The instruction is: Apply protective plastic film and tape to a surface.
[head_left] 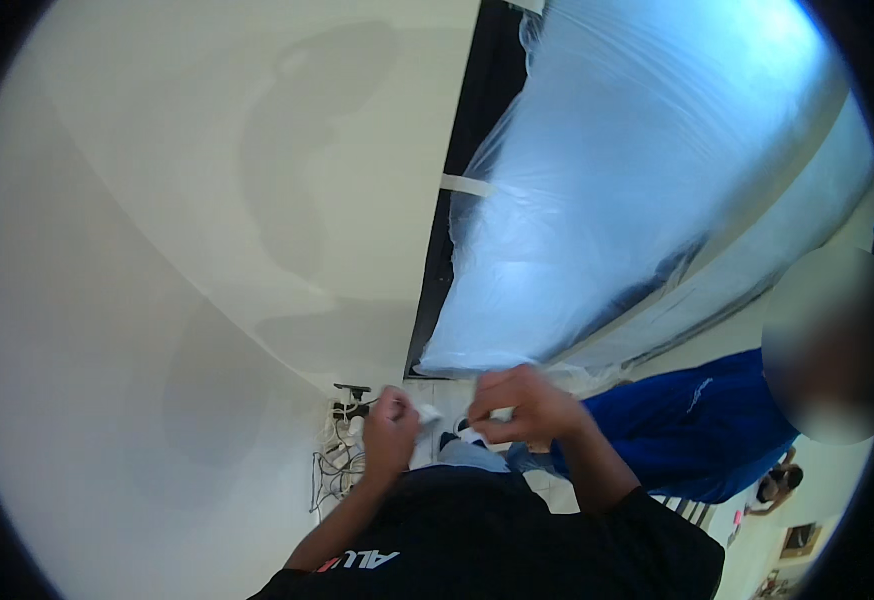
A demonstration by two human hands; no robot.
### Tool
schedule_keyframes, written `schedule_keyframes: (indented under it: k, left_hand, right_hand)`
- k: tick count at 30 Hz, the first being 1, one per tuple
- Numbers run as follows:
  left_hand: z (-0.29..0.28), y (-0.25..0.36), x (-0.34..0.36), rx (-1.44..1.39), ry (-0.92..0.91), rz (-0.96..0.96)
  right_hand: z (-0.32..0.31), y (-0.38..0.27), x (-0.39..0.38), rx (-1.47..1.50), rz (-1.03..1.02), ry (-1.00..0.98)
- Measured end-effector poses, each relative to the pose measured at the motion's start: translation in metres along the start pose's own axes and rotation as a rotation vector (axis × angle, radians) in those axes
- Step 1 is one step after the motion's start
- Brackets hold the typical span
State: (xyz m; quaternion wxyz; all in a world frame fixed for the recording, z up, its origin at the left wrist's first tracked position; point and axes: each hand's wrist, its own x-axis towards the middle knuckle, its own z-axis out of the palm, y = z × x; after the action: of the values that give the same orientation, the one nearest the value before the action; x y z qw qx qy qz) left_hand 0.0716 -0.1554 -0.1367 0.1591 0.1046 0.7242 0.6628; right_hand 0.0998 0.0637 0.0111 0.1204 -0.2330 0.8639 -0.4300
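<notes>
My left hand (392, 432) is raised in front of my body with its fingers curled together. To its right, my right hand (525, 402) is closed too, thumb and fingers pressed toward each other. Both are somewhat blurred, and what they hold, if anything, is too small or hidden to make out. A small white patch shows beside the left hand; I cannot tell whether the hand touches it. Ahead of my hands hangs translucent plastic sheeting (597, 190), fixed to a dark frame (435, 275) by a pale tape strip (467, 185).
A plain pale wall (207, 180) rises ahead and to the left. Tangled cables and plugs (342, 450) lie on the floor by the left hand. Close on my right stands a person in a blue shirt (677, 425). Another person (779, 485) is farther off.
</notes>
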Motion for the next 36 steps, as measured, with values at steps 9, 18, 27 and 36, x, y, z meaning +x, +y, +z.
schedule_keyframes:
  k: [9,18,27,36]
  left_hand:
    - [0.023,0.042,0.035,-0.634,-0.448,-0.132]
    - [0.087,0.224,0.147,-0.894,-0.465,0.226]
    - [0.117,0.256,0.188,-0.84,0.022,0.214]
    - [0.111,0.244,0.188,-0.985,0.165,0.228]
  right_hand:
    - [-0.157,-0.046,0.022,-0.464,-0.245,0.748]
    - [-0.236,-0.114,0.079,-0.792,-0.098,0.525]
    - [-0.243,-0.106,0.095,-1.062,-0.253,0.477]
    - [-0.235,-0.083,0.113,-1.239,-0.294,0.298]
